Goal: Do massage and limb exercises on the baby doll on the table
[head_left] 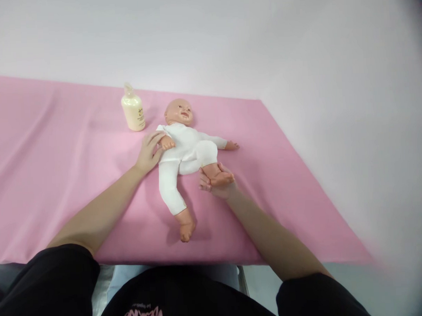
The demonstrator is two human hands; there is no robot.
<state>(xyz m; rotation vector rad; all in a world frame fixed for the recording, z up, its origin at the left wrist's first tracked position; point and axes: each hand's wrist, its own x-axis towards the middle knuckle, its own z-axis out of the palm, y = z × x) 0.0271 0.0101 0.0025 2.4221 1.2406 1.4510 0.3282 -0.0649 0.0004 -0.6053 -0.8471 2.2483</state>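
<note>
Left hand (149,152) lies flat, fingers loosely spread, resting on the doll's (184,152) arm and side. Right hand (215,182) cups from below, closed round the doll's bent foot. Doll: smooth hard plastic head, hands and feet, soft white knit suit, lying face up between the hands, head at 12 o'clock, other leg straight toward 6. Cream plastic bottle (133,110) stands at 11 o'clock from the doll. Pink sheet (57,150), slightly creased, beneath everything.
</note>
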